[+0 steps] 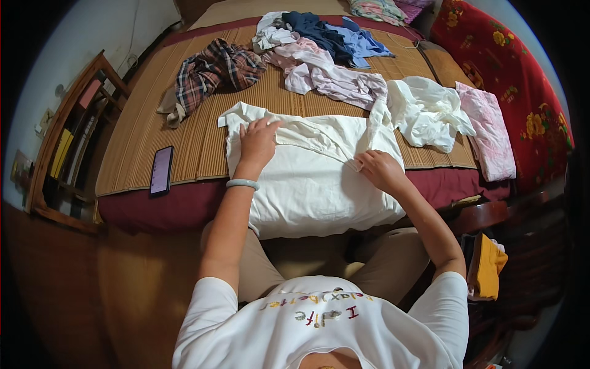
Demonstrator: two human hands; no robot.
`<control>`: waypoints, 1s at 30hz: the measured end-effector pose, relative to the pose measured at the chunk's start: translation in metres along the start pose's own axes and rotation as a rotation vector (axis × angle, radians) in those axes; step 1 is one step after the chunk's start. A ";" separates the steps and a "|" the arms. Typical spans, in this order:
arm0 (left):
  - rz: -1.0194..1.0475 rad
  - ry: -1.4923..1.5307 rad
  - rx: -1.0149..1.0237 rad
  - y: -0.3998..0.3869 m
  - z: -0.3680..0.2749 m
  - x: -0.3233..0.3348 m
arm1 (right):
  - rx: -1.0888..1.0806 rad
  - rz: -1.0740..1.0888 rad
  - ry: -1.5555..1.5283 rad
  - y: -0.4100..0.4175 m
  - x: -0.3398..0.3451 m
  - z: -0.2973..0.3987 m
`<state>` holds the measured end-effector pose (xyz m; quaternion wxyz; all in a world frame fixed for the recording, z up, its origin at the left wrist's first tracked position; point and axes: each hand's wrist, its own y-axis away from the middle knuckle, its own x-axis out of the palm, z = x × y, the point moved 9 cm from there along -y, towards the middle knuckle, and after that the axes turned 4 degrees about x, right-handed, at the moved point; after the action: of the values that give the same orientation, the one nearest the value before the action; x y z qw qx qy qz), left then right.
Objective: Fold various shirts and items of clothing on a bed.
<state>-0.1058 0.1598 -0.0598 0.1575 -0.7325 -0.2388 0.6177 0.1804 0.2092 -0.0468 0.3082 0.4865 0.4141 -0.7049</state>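
Note:
A white garment (318, 184) is spread over the near edge of the bed, its lower end hanging down in front of the knees. One sleeve (379, 120) points away at the upper right, and a folded-over part runs slantwise across the cloth. My left hand (259, 140), with a pale bangle at its wrist, lies on the garment's upper left part, fingers apart. At the right, my right hand (378, 170) has its fingers closed on a fold edge of the garment.
Beyond lie a plaid shirt (216, 74), pale pink clothes (322, 74), dark blue (315, 34) and light blue garments (362, 44). At right are a crumpled white garment (426, 113) and a folded pink cloth (486, 131). A phone (161, 170) lies left; yellow cloth (488, 267) is lower right.

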 end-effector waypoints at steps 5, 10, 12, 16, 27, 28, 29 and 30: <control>0.083 0.061 0.049 0.003 0.002 0.005 | 0.149 0.061 0.105 -0.007 0.006 0.000; -0.052 0.142 0.097 -0.001 0.000 -0.039 | 0.139 -0.210 -0.026 -0.002 -0.020 -0.010; -0.061 0.201 0.144 0.002 -0.005 -0.063 | 0.149 -0.350 -0.037 0.001 -0.052 -0.005; 0.135 0.364 0.213 0.024 -0.035 -0.084 | 0.173 -0.285 -0.074 0.026 -0.061 -0.014; 0.631 0.697 -0.082 0.046 -0.017 -0.037 | 0.327 -0.217 -0.190 -0.001 -0.039 -0.029; 0.552 0.586 -0.087 0.040 -0.015 -0.044 | 0.261 -0.243 -0.183 -0.013 -0.039 -0.019; 0.473 0.475 -0.091 0.037 -0.014 -0.049 | 0.195 -0.268 -0.175 -0.019 -0.036 -0.005; 0.478 0.492 -0.117 0.038 -0.014 -0.044 | 0.278 -0.174 -0.210 -0.027 -0.022 -0.003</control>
<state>-0.0920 0.1049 -0.0408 0.0190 -0.9025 -0.0504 0.4274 0.1664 0.2247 -0.0190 0.2176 0.4107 0.3188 -0.8260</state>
